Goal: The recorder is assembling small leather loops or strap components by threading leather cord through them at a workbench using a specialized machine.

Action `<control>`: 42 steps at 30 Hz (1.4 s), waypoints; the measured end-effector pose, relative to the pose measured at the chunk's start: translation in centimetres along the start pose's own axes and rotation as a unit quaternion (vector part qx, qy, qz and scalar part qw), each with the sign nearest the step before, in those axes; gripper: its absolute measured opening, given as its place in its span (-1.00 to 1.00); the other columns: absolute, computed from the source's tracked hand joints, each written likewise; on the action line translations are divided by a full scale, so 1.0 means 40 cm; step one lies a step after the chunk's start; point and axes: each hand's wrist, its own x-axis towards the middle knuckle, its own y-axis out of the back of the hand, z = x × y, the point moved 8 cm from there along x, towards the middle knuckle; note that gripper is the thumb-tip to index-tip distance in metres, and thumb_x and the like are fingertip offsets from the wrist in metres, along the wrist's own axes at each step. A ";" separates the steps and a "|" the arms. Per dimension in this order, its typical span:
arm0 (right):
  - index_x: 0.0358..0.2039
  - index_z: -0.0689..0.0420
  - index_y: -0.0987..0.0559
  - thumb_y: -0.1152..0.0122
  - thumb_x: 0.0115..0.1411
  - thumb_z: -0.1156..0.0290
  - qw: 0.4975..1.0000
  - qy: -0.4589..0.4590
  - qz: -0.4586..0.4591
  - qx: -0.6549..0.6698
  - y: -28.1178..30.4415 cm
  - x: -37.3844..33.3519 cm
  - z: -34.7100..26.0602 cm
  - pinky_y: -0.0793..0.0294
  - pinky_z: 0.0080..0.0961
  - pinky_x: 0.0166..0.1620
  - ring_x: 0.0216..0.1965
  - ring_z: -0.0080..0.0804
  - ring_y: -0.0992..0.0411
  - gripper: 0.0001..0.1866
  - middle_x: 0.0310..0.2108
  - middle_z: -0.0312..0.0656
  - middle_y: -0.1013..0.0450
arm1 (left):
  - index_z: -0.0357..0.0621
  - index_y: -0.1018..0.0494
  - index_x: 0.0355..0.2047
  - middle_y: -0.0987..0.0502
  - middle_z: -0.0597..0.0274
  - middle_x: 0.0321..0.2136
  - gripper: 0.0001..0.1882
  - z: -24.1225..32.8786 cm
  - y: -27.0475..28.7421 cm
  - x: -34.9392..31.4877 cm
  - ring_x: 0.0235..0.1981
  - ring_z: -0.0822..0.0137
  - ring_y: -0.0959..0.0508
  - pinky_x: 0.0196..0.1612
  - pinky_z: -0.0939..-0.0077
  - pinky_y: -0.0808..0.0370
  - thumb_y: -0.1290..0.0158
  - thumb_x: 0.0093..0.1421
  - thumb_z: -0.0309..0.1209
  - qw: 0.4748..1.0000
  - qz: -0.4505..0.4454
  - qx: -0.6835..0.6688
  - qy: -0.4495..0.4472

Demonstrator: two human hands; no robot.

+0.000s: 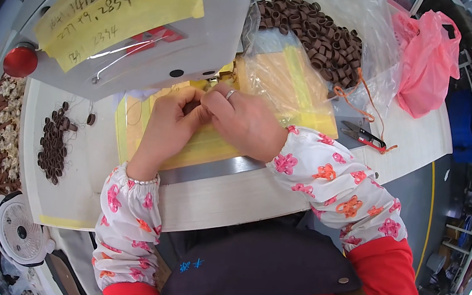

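My left hand (pixel 172 121) and my right hand (pixel 247 122) meet at the front of a light grey sewing machine (pixel 212 38). Both sets of fingers are pinched close together over the yellow-taped work surface (pixel 196 153). Whatever they hold is hidden behind the fingers and too small to name. A ring circles one finger of the right hand. On the left of the table lies a loose pile of small dark brown loops (pixel 53 149) with thread ends. A larger heap of brown loops (pixel 323 42) rests on clear plastic at the back right.
Red-and-black thread snips (pixel 364 135) with an orange cord (pixel 370 97) lie at the right. Behind them stands a pink plastic bag (pixel 429 66). A red knob (pixel 20 61) sticks out from the machine's left end. A white fan (pixel 22 232) is beside the table's lower left.
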 end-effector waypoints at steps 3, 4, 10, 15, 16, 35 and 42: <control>-0.35 0.17 -0.36 -0.12 -0.11 0.60 1.000 -0.007 0.000 -0.005 -0.009 -0.003 0.010 -0.41 -0.45 -0.53 -0.55 -0.25 -0.41 -0.75 -0.48 -0.18 -0.35 | -0.27 -0.43 -0.46 -0.42 0.36 -0.69 -0.84 -0.021 0.009 0.001 -0.62 0.56 -0.34 -0.53 0.66 -0.28 -0.09 0.02 -0.42 1.000 0.023 0.006 0.010; -0.37 0.19 -0.37 -0.13 -0.10 0.60 0.998 -0.047 0.002 0.043 -0.010 -0.002 0.030 -0.42 -0.49 -0.51 -0.55 -0.30 -0.42 -0.77 -0.50 -0.19 -0.36 | -0.27 -0.43 -0.46 -0.42 0.34 -0.69 -0.84 -0.031 0.014 0.003 -0.62 0.55 -0.35 -0.53 0.65 -0.29 -0.10 0.02 -0.41 0.999 0.031 0.010 0.013; -0.52 0.30 -0.45 -0.17 -0.15 0.61 0.949 -0.236 0.009 0.208 0.001 0.004 0.106 -0.44 -0.55 -0.47 -0.56 -0.36 -0.45 -0.87 -0.59 -0.09 -0.43 | -0.28 -0.43 -0.36 -0.48 0.23 -0.54 -0.82 0.011 0.021 0.002 -0.51 0.45 -0.45 -0.39 0.62 -0.36 -0.06 0.05 -0.42 0.991 0.073 0.066 -0.095; -0.51 0.30 -0.46 -0.16 -0.13 0.61 0.965 -0.212 0.014 0.156 -0.001 0.015 0.111 -0.43 -0.50 -0.46 -0.54 -0.28 -0.45 -0.88 -0.57 -0.06 -0.44 | -0.32 -0.44 -0.33 -0.51 0.21 -0.50 -0.78 -0.008 0.027 0.013 -0.48 0.49 -0.47 -0.38 0.63 -0.37 -0.05 0.05 -0.42 0.988 0.091 0.101 -0.067; -0.51 0.29 -0.46 -0.16 -0.12 0.60 0.970 -0.201 0.020 0.135 0.004 0.018 0.112 -0.43 -0.48 -0.46 -0.54 -0.25 -0.45 -0.89 -0.57 -0.06 -0.44 | -0.33 -0.45 -0.34 -0.52 0.20 -0.50 -0.78 -0.006 0.027 0.018 -0.49 0.49 -0.48 -0.40 0.63 -0.37 -0.05 0.05 -0.41 0.985 0.104 0.120 -0.070; -0.56 0.27 -0.49 -0.18 -0.09 0.52 0.987 -0.137 0.069 0.047 0.015 0.032 0.132 -0.35 -0.45 -0.51 -0.60 -0.23 -0.38 -0.91 -0.63 -0.06 -0.41 | -0.23 -0.54 -0.37 -0.55 0.34 -0.54 -0.73 -0.070 0.037 0.043 -0.51 0.64 -0.42 -0.38 0.74 -0.35 -0.13 0.00 -0.28 0.988 0.125 0.041 0.076; -0.57 0.29 -0.49 -0.18 -0.09 0.52 0.987 -0.136 0.070 0.052 0.020 0.037 0.131 -0.36 -0.43 -0.51 -0.60 -0.20 -0.39 -0.90 -0.63 -0.04 -0.42 | -0.20 -0.52 -0.40 -0.53 0.34 -0.56 -0.75 -0.068 0.039 0.052 -0.53 0.56 -0.43 -0.40 0.68 -0.34 -0.11 0.01 -0.27 0.988 0.118 0.073 0.069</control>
